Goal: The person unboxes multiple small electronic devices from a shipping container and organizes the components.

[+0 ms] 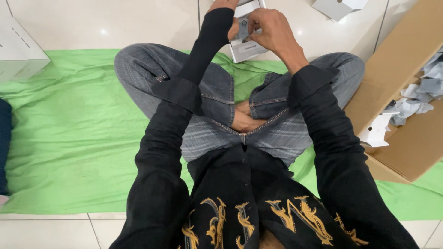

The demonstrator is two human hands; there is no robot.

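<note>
white box [244,48]: small, open | both hands' fingers [270,20] pinch grey wrap inside

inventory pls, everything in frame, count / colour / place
small box: 1, white, open, on the floor ahead of the knees, both hands at it
grey item: 1, in that box, under the fingers; kind unclear
cloth: 1, green, spread on the floor under the person
floor tiles: pale, glossy
cardboard carton: 1, brown, open, far right
grey packing pieces: several, inside the carton
white piece: 1, at the carton's near edge
white boxes: 2, one far left, one at the top edge
dark object: 1, left edge, cut off
left hand: black sleeve, on the box
right hand: black sleeve, fingers on the grey item
</note>
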